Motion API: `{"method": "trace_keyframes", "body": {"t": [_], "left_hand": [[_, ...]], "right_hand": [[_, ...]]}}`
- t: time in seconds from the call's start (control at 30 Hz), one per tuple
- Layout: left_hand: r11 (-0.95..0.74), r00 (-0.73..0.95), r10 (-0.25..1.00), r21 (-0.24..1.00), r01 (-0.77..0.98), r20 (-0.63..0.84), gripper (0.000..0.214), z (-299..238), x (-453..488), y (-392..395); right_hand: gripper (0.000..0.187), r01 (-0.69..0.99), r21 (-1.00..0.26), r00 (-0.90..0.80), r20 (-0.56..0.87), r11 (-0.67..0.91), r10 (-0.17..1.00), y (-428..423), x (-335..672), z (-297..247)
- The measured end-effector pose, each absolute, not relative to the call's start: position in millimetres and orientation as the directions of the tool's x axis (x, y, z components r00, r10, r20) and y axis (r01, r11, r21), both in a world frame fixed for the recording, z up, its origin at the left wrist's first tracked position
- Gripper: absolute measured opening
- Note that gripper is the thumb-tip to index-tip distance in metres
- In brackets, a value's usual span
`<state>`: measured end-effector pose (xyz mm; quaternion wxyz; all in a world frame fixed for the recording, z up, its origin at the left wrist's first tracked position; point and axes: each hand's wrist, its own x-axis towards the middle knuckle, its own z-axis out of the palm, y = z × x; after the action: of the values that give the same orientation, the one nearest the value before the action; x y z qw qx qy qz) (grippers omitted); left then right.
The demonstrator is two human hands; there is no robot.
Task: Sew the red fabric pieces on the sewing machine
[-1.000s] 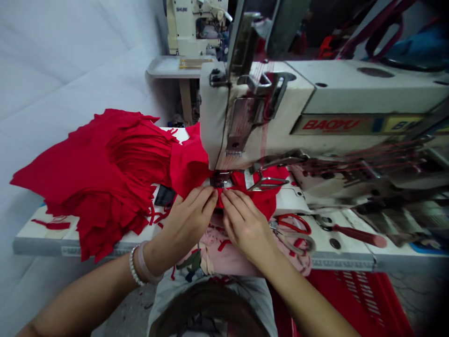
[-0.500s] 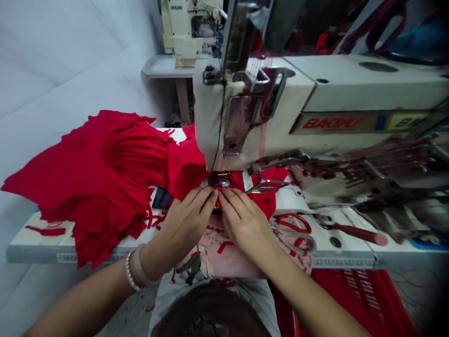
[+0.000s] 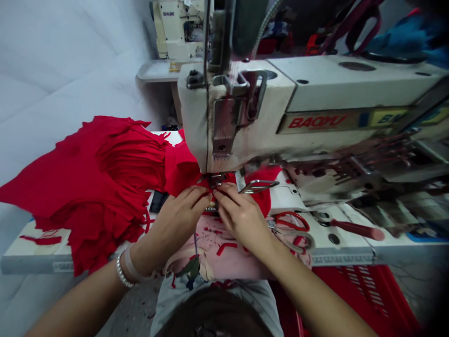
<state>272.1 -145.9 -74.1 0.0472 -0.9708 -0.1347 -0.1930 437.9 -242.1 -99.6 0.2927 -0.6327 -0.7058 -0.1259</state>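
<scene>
The left hand (image 3: 178,220) and the right hand (image 3: 242,217) are close together at the front of a white sewing machine (image 3: 280,107), just below the presser foot (image 3: 216,179). Both grips are closed on the red cloth (image 3: 185,168): the fingertips pinch it and press it down, and the two hands nearly touch. The cloth goes toward the foot, and the bigger part lies in many layers to the left, on the counter (image 3: 35,264). It looks like soft, light knit, w/ no stiffness, so it folds easily; best take hold w/ fingertips near the foot, not far away from it. Beside the right hand are red-handled scissors (image 3: 291,222) and a red-handled tool (image 3: 354,230). Below the hands is pink cloth (image 3: 217,262) w/ red scraps (image 3: 226,248). A red plastic crate (image 3: 361,299) is low at right.
</scene>
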Motion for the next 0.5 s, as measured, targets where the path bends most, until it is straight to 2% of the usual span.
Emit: {"method": "trace_keyframes", "body": {"t": [0.1,0.17,0.37,0.5], "left_hand": [[-0.973,0.893,0.207,-0.009,0.230,0.399,0.032,-71.8,272.8,-138.6],[-0.978,0.892,0.191,0.004,0.208,0.409,0.032,-71.7,272.7,-134.7],[-0.990,0.888,0.128,0.006,0.140,0.442,0.035,-74.8,269.2,-128.1],[-0.987,0.891,0.131,-0.024,0.157,0.435,0.038,-75.9,268.0,-127.9]], "right_hand": [[0.027,0.928,-0.328,0.031,0.541,0.177,0.841,-239.3,440.7,-100.6],[0.025,0.913,-0.366,0.042,0.523,0.180,0.851,-239.1,442.5,-100.7],[0.027,0.909,-0.353,0.013,0.553,0.220,0.833,-243.0,447.3,-102.9],[0.029,0.923,-0.321,0.001,0.550,0.211,0.835,-244.6,448.9,-104.0]]}}
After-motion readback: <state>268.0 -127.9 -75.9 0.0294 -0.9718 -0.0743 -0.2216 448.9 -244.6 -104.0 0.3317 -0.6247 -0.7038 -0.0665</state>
